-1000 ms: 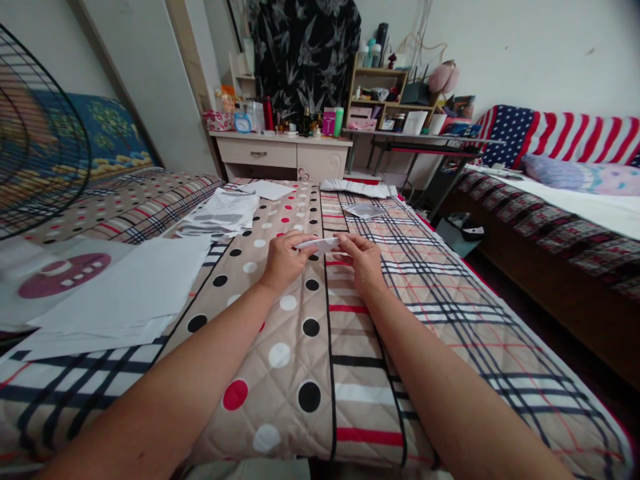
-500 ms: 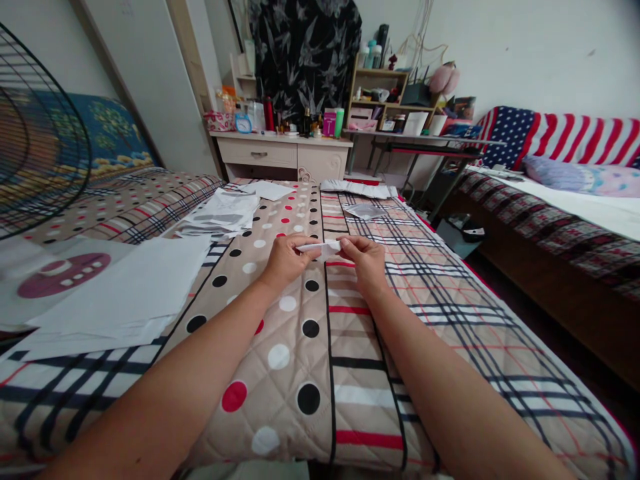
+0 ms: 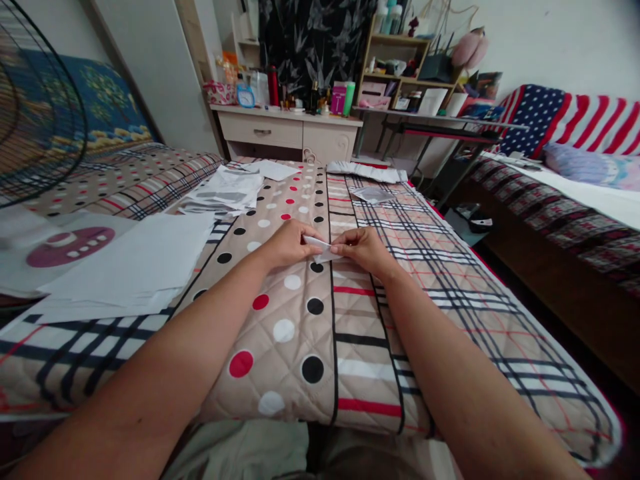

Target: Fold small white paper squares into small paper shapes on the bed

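Observation:
A small folded piece of white paper (image 3: 321, 255) is held between both hands over the middle of the patterned bedspread (image 3: 283, 367). My left hand (image 3: 289, 245) grips its left side, fingers closed with the thumb towards me. On the other side my right hand (image 3: 364, 249) pinches the paper's upper right edge between thumb and fingertips. The two hands are close together, their fingertips nearly meeting. Part of the paper is hidden behind the fingers.
Left of my arm lies a stack of white sheets (image 3: 130, 260) beside a bag with a purple print (image 3: 70, 247). Farther back are a pile of papers (image 3: 225, 190), a flat clear packet (image 3: 373, 194) and a long white folded strip (image 3: 367, 172). A fan (image 3: 40, 107) stands far left.
The right hand has shifted its pinch nearer the left hand, and the paper now hangs at a different angle. The camera view has tipped down.

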{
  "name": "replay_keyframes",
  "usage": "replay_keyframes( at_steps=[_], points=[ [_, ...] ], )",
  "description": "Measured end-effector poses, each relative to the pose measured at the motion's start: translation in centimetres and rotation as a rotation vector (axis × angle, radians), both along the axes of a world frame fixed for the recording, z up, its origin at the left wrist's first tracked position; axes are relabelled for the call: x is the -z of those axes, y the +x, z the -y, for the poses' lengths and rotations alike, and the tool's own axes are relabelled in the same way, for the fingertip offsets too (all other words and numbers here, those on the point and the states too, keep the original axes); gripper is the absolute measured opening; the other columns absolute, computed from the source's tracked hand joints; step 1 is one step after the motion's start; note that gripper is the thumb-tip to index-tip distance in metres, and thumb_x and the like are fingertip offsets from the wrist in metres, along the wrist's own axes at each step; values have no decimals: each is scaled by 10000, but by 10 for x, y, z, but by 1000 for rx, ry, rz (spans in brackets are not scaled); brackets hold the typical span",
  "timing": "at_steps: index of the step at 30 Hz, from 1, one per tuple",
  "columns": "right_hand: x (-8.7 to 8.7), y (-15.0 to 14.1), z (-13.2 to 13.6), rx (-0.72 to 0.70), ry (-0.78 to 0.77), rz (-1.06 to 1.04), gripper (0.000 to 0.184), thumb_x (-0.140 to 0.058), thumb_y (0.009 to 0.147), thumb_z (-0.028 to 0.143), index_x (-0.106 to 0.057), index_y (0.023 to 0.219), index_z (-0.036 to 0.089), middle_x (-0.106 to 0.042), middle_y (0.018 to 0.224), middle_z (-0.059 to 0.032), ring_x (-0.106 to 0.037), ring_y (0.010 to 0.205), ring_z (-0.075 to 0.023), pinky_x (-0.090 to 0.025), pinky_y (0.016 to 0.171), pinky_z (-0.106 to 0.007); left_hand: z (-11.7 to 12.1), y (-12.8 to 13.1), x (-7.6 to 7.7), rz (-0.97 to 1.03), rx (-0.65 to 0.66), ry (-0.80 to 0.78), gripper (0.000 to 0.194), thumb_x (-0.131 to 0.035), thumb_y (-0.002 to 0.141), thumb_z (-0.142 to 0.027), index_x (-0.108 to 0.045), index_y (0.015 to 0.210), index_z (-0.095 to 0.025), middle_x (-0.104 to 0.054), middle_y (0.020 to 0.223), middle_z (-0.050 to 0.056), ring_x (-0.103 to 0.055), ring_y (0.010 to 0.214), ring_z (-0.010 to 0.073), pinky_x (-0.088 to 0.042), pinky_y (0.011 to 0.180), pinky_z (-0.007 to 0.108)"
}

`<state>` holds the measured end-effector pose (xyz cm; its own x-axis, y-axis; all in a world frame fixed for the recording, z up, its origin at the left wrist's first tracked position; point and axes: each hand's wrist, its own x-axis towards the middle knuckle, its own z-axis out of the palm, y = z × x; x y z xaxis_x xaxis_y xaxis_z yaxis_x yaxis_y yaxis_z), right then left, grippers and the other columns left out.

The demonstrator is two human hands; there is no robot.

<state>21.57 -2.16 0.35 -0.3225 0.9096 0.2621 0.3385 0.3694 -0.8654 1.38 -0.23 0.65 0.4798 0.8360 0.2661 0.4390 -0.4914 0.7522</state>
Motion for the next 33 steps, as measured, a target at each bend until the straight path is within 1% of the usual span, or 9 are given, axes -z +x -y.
replay_keyframes(
  at_steps=[5, 7, 12, 16, 19, 24, 28, 31, 33],
  points=[
    [5, -9, -2, 245, 251, 329, 118, -679, 716, 270, -716, 689, 162, -656, 638, -23, -516, 577, -123, -340, 555, -241, -2, 2, 4, -14, -84, -7, 248, -694, 643, -186, -765, 873, -129, -727, 740, 48, -610, 601, 145, -438, 536, 227],
    [6, -11, -2, 257, 285, 385, 129, -662, 742, 284, -711, 703, 171, -651, 643, -17, -513, 584, -123, -330, 558, -241, -1, 3, 3, -4, -108, -22, 219, -697, 641, -183, -758, 842, -121, -717, 711, 44, -602, 584, 139, -426, 518, 220],
    [8, -9, -2, 144, 262, 268, 228, -632, 780, 337, -678, 658, 150, -614, 609, -14, -505, 578, -122, -327, 541, -236, 1, 4, 1, 183, -149, -132, 190, -769, 600, -230, -710, 737, -115, -661, 602, 9, -569, 522, 112, -413, 492, 203],
    [9, -10, 0, 213, 270, 128, 250, -628, 787, 351, -662, 641, 151, -603, 589, -13, -502, 562, -121, -339, 534, -238, 3, 12, 2, 447, -223, -280, 283, -797, 600, -348, -682, 694, -107, -649, 587, 16, -565, 503, 107, -435, 507, 216],
    [9, -14, 2, 279, 299, 107, 252, -635, 782, 356, -653, 625, 160, -590, 568, -10, -498, 544, -121, -342, 526, -240, 3, 19, 4, 552, -277, -254, 323, -759, 654, -420, -673, 660, -110, -629, 565, 14, -551, 499, 99, -417, 513, 215],
    [10, -17, 4, 317, 337, 114, 221, -639, 766, 342, -654, 628, 171, -613, 607, -23, -516, 565, -130, -362, 532, -242, 3, 22, 8, 560, -329, -129, 340, -662, 760, -408, -631, 570, -127, -559, 494, -6, -498, 486, 85, -356, 512, 215],
    [7, -24, 7, 259, 233, 14, 220, -662, 735, 328, -626, 590, 166, -566, 549, -2, -478, 518, -111, -349, 499, -236, 1, 18, 10, 567, -323, -47, 351, -607, 799, -362, -587, 527, -141, -517, 469, -19, -469, 471, 86, -346, 510, 222],
    [1, -31, 11, 173, -3, -160, 246, -672, 717, 332, -577, 559, 170, -518, 470, 26, -427, 417, -88, -301, 418, -225, -3, 16, 11, 561, -331, -8, 356, -591, 803, -342, -540, 506, -153, -480, 448, -28, -436, 443, 87, -315, 470, 226],
    [-2, -36, 14, 144, -142, -264, 253, -676, 711, 334, -551, 556, 177, -502, 427, 41, -386, 348, -75, -251, 363, -215, -6, 16, 13, 536, -376, 0, 384, -559, 823, -356, -496, 498, -164, -452, 438, -32, -409, 424, 88, -290, 442, 229]
  ],
)
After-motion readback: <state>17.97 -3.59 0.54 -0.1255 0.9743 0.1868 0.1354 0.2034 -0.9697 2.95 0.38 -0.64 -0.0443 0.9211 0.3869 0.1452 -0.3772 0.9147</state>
